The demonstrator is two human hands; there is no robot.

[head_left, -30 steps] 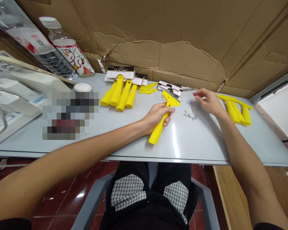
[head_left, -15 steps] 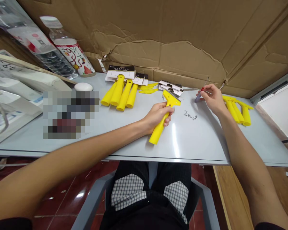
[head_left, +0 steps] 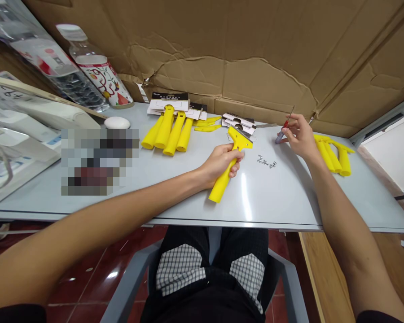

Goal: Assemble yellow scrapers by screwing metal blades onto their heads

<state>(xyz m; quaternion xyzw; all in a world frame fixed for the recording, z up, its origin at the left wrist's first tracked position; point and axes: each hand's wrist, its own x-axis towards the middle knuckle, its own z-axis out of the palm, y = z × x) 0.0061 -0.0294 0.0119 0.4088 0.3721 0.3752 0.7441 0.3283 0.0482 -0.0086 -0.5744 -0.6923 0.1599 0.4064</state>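
Observation:
My left hand (head_left: pixel 220 165) is wrapped round the yellow handle of a scraper (head_left: pixel 218 190), whose head with a metal blade points up and away from me. Between the fingers of my right hand (head_left: pixel 298 133) is a small screwdriver (head_left: pixel 283 131) with a red and clear handle, its thin shaft pointing up. Several small screws (head_left: pixel 265 161) lie on the grey table (head_left: pixel 182 193) between my two hands. Behind the scraper are stacked cards (head_left: pixel 238 122) with thin metal pieces, and yellow strips (head_left: pixel 208 127) lie to their left.
Several yellow handles with cards (head_left: pixel 171 130) lie at the back left, and more yellow scraper bodies (head_left: pixel 336 157) lie right of my right hand. Bottles (head_left: pixel 101 74), a white oval object (head_left: pixel 117 123) and white devices fill the left. Cardboard (head_left: pixel 256 45) stands behind.
My right hand has moved slightly up and to the right with the screwdriver. My left hand and the scraper look almost unchanged.

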